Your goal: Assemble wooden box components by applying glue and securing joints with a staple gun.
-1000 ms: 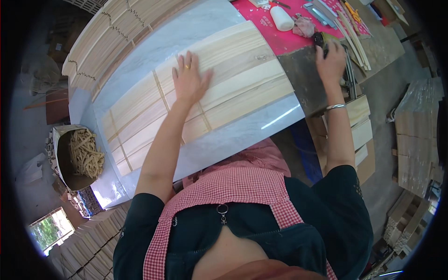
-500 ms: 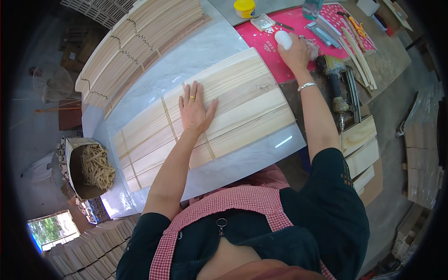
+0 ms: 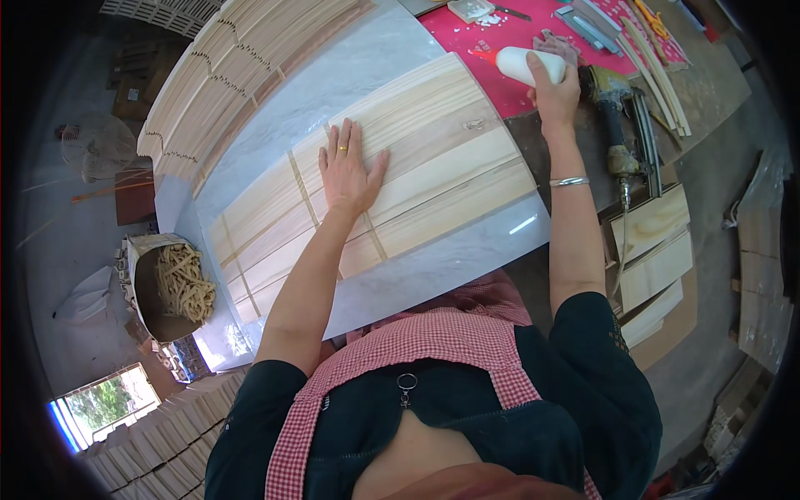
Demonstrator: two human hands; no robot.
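My left hand [image 3: 350, 173] lies flat with fingers spread on a wooden panel [image 3: 417, 179] made of several pale planks with thin strips across it. The panel rests on a glossy grey-white tabletop [image 3: 375, 304]. Off to the right, my right hand [image 3: 556, 96] is wrapped around a white squeeze bottle [image 3: 531, 65] with a red tip. The bottle is tilted on its side above the edge of a pink mat [image 3: 450, 42], its tip toward the left. A crumpled rag [image 3: 560, 43] lies just beyond the bottle.
A nail gun [image 3: 617, 112] lies right of my right hand, near thin wooden strips [image 3: 654, 75]. Stacked slats [image 3: 242, 67] line the table's far left. A container of small wooden pieces [image 3: 183, 287] stands at the left. Short boards [image 3: 654, 258] lie at the right.
My right hand has lifted the white bottle off the pink mat, tipped it sideways and drawn it closer. My left hand stays flat on the panel. The view has shifted slightly.
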